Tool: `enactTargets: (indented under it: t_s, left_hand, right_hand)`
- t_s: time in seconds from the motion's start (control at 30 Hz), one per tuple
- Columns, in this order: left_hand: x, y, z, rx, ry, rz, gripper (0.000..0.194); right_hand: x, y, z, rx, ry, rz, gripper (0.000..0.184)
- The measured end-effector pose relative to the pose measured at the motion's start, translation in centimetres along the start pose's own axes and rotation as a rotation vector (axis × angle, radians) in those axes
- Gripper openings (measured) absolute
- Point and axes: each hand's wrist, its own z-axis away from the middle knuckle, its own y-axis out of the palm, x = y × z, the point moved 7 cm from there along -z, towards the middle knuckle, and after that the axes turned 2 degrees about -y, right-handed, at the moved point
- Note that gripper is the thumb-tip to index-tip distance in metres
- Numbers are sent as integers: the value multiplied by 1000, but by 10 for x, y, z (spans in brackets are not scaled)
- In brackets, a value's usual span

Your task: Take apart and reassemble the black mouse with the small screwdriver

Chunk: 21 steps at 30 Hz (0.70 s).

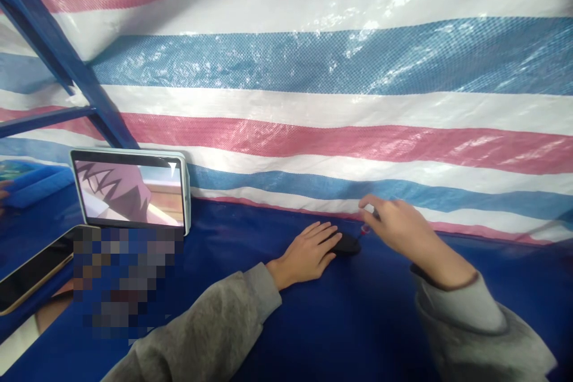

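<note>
The dark oval object lies on the blue table. At its 9 o'clock is the left hand, 4 fingers slightly apart, tips touching it. At 2 o'clock, the right hand is curled — thumb and 1 finger pinch a small thin tool. Between 9 and 10 — well apart — stands the tablet.
</note>
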Motion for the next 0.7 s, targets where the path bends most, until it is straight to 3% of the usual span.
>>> enactTargets:
  t_s: [0.47, 0.63, 0.7]
  left_hand:
    - [0, 1, 0, 14, -6, 31, 44]
    - [0, 1, -1, 14, -11, 36, 44]
    - [0, 1, 0, 19, -8, 36, 45]
  right_hand:
    - [-1, 1, 5, 47, -77, -20, 49]
    - [6, 1, 2, 72, -119, -29, 32]
    - [8, 2, 1, 57, -136, 4, 34]
